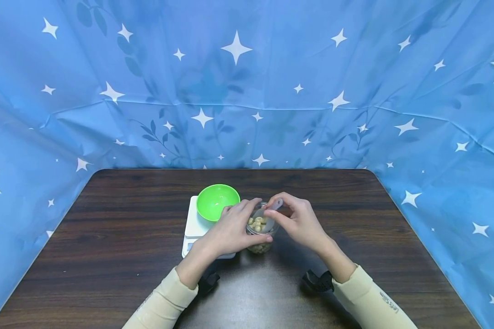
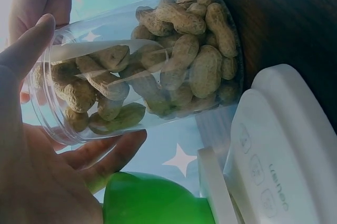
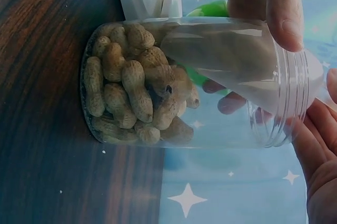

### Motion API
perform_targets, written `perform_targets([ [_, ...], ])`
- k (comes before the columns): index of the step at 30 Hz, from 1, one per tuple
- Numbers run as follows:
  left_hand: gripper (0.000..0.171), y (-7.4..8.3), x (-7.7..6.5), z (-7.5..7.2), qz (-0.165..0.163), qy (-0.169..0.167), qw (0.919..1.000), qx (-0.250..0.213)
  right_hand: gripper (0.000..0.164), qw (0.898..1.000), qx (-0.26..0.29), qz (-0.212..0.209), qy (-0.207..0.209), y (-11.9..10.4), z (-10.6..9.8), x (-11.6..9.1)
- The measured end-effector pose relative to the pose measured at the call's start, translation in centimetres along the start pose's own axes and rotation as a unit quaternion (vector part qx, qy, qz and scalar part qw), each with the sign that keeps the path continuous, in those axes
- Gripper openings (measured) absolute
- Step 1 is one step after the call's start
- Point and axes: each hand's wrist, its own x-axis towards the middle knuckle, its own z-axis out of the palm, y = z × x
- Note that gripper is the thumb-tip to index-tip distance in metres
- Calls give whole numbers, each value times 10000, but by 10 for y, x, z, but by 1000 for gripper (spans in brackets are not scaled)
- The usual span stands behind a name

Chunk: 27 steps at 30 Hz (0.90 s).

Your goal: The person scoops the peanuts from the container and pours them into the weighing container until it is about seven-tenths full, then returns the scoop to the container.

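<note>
A clear plastic jar (image 2: 179,109) of unshelled peanuts (image 3: 134,84) stands on the table, a screw thread round its mouth. My left hand (image 1: 230,232) grips the jar near its rim, thumb on the near side and fingers on the far side. With thumb and fingers, my right hand (image 1: 300,222) pinches the handle of a whitish translucent scoop (image 1: 277,204). The scoop's wide part (image 3: 226,60) reaches down inside the jar, among the upper peanuts. In the left wrist view, peanuts seem to lie in or against the scoop.
Left of the jar, a white kitchen scale (image 1: 194,224) bears a bright green bowl (image 1: 218,201), close to my left hand. The dark wood table (image 1: 119,228) ends at a blue star-patterned cloth (image 1: 247,91) behind. Small white specks (image 3: 103,152) dot the tabletop.
</note>
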Motion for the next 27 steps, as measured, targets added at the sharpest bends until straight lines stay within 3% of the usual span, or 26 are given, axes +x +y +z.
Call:
perform_targets([
  [9,92,0,-1,1,20,37,10000,-44,20,9988,270,287,293,5,-1,-3],
  [27,96,0,-1,1,-44,-42,10000,-52,17,9942,859,329,566,9,-3,-8],
])
